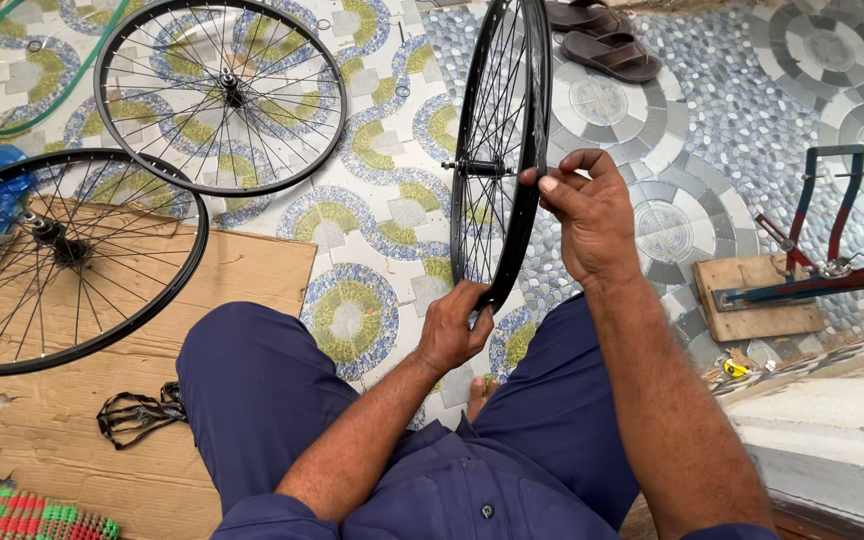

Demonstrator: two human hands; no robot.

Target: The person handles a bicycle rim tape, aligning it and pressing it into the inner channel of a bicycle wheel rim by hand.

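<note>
The left hand has its grip clenched on the bottom of the rim of an upright wheel, which stands edge-on between the knees. Above that grip, the right hand pinches near the hub, fingers closed on the axle end or a spoke; which one cannot be told. Left of both grips, two more wheels lie flat: one on the tiled floor, one on cardboard. Right of the grips stands a truing stand; beyond them, sandals.
</note>
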